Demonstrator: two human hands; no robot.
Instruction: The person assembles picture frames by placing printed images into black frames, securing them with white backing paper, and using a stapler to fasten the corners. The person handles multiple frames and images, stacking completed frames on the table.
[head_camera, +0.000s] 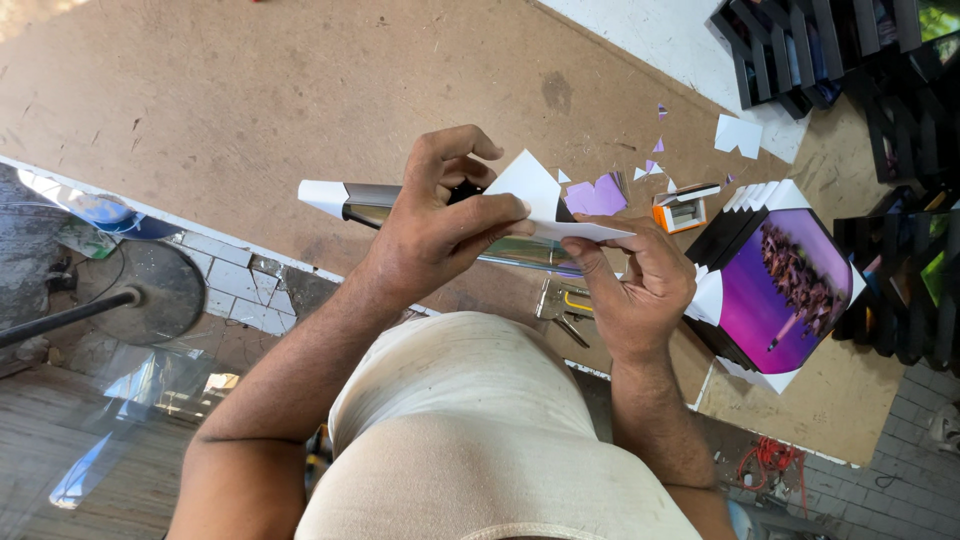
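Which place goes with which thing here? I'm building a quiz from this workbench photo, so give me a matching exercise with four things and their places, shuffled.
Things:
1. left hand
2. right hand
3. orange tool
4. stack of purple prints

Places:
A. at the table's right edge, white corner guards on
B. gripping the framed piece from above, at the white paper corner
C. on the board just beyond the right hand
D. under the white paper, pinching its right end

Pairs: 1-B, 2-D, 3-C, 4-A
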